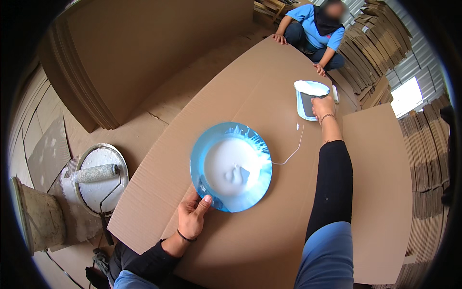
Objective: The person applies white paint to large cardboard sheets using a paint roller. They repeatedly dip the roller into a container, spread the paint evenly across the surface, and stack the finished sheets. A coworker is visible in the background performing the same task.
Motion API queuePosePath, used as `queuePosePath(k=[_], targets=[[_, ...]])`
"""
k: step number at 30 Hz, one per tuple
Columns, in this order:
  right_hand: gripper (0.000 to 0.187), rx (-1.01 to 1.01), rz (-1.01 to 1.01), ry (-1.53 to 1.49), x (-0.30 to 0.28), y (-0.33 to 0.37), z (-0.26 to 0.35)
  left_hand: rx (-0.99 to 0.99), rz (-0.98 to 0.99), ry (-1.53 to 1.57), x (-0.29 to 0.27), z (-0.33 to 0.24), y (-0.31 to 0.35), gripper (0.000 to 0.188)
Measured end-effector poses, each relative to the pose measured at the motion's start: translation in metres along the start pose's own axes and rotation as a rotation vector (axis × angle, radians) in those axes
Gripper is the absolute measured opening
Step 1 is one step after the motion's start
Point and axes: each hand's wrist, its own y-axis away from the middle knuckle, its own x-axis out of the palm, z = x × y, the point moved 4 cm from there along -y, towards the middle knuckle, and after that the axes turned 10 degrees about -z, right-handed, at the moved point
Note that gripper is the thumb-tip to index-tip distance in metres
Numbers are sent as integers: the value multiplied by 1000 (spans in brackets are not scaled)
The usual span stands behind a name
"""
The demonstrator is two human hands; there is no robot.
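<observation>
My left hand (192,216) is closed on the near rim of a round blue basin (200,154), thumb over the edge. White, glue-like liquid (226,161) lies in its bottom, and white splashes streak its inner wall. My right arm reaches far forward, its hand (323,107) closed on a blue, scoop-like tool (301,107) with a grey middle. Thick white liquid coats the tool's far end. The hand hides part of its grip. A large brown cardboard sheet (260,101) spreads beneath both, with a thin white trail (299,144) of liquid running between basin and tool.
A person (313,33) in a blue shirt crouches at the sheet's far edge, a hand resting on it. On the left, a paint roller (96,173) lies across a white-coated lid (94,192) beside a dirty bucket (41,214). Cardboard stacks (375,45) stand at right; large sheets (144,43) stand behind.
</observation>
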Motion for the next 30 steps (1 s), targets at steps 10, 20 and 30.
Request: queuePosePath(k=[10, 20, 30], targets=[[24, -93, 86, 110, -29, 27, -7, 28, -10, -15, 2, -5, 2, 39], [25, -22, 185, 32, -96, 111, -50, 41, 0, 32, 0, 7, 0, 41], [21, -242, -143, 161, -104, 93, -71, 25, -50, 116, -11, -20, 15, 35]])
